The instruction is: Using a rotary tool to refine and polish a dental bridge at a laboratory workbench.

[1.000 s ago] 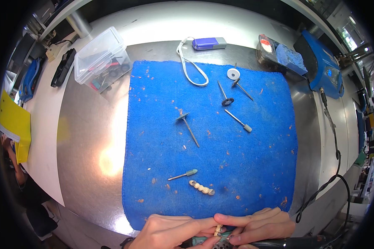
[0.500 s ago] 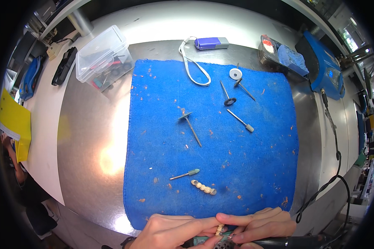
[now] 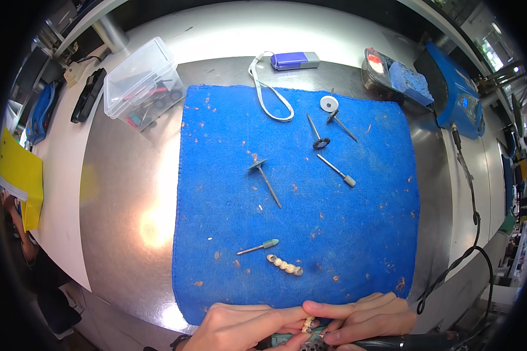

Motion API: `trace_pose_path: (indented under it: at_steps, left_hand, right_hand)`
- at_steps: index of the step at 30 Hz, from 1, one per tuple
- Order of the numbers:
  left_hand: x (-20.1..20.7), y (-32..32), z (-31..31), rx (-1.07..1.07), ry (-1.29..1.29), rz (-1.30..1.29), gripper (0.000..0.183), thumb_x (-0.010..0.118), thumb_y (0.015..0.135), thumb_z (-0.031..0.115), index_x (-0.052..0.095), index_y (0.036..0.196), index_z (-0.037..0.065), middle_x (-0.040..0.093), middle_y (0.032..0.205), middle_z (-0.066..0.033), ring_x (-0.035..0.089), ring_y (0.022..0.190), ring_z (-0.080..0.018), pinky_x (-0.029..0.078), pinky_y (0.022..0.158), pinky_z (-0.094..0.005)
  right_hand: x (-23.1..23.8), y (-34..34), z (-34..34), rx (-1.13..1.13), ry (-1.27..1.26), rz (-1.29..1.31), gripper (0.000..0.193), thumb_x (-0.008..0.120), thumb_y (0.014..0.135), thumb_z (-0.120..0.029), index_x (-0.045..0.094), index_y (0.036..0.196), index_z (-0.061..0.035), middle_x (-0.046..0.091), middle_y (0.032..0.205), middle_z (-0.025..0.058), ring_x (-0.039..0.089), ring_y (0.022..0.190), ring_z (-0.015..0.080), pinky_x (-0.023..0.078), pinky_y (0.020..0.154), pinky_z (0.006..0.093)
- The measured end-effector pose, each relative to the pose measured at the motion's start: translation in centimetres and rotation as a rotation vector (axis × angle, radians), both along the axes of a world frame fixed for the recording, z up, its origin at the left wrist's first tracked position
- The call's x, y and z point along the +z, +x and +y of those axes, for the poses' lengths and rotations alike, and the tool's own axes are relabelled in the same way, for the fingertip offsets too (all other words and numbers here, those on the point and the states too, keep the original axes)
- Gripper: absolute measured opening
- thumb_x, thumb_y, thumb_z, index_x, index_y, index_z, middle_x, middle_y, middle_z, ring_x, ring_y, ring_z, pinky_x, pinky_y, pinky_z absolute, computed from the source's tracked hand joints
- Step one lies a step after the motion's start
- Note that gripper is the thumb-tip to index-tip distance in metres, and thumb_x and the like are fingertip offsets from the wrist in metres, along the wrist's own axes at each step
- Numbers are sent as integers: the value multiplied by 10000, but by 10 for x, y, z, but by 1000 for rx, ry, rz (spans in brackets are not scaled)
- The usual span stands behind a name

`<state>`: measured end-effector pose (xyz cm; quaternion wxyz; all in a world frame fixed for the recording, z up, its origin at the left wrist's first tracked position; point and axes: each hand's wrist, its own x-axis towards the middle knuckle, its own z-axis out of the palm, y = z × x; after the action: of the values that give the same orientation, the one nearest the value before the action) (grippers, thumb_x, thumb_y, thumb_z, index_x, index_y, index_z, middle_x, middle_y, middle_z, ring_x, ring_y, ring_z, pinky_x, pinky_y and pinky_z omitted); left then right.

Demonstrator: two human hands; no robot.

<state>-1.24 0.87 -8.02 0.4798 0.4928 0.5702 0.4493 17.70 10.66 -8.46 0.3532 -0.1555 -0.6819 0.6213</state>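
Note:
At the lower edge, my left hand (image 3: 240, 326) pinches a short cream-coloured dental bridge (image 3: 308, 323) between thumb and fingertips. My right hand (image 3: 370, 319) is closed around a dark rotary handpiece (image 3: 395, 342); its thin tip sits close by the bridge, and I cannot tell whether they touch. The two hands meet at their fingertips. Beneath them a green object with a perforated metal part (image 3: 311, 346) shows partly. Another dental bridge (image 3: 284, 264) lies on the blue cloth (image 3: 216, 193), beside a green pointed polishing bur (image 3: 259, 247).
Farther up the cloth lie a disc on a shank (image 3: 266, 178), a cylindrical bur (image 3: 336, 171), a black wheel (image 3: 321, 143) and a white disc (image 3: 329, 104). Behind stand a clear plastic box (image 3: 140, 88), a purple strapped device (image 3: 294, 61) and a blue control unit (image 3: 451, 88). A black cable (image 3: 475, 216) hangs right.
The view has shifted slightly, moving the cloth and the things on it a little left. Both hands keep nearly the same hold, with the bridge and handpiece tip moved only slightly.

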Motion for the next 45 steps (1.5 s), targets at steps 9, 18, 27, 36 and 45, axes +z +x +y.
trace_pose_path:
  at_steps: [9,18,27,36,45]
  left_hand:
    - [6,-2,4,-44,-42,42,318,781,806,-37,721,1114,-87,763,902,-182,771,804,-231,607,704,-283]
    - [-1,0,1,9,-1,19,326,806,775,-40,742,1089,-95,773,857,-188,778,782,-240,605,680,-276]
    - [0,-4,-2,-38,20,-23,316,755,842,-30,695,1148,-82,754,958,-180,764,836,-223,610,737,-292]
    - [1,-3,-1,-40,9,-35,314,752,848,-31,694,1151,-82,752,956,-183,764,837,-226,611,739,-296]
    - [-1,-1,1,7,4,46,316,812,774,-28,750,1080,-82,770,837,-186,777,762,-231,595,655,-261]
  right_hand:
    - [-1,-2,1,-6,-8,23,161,695,917,-80,664,921,78,697,706,219,771,859,376,620,752,388]
    - [-2,-2,-1,-16,-4,37,160,684,923,-79,660,916,79,684,678,190,772,780,343,616,840,435]
    - [-2,-4,-1,-23,4,34,164,688,919,-81,662,914,81,694,690,203,771,762,340,620,825,432]
    - [-3,-2,-1,-27,-7,27,174,694,916,-90,669,913,82,715,746,245,773,829,363,624,760,393]
    - [-2,-2,-1,-20,12,22,172,692,915,-87,667,905,83,712,737,244,774,828,358,624,743,381]
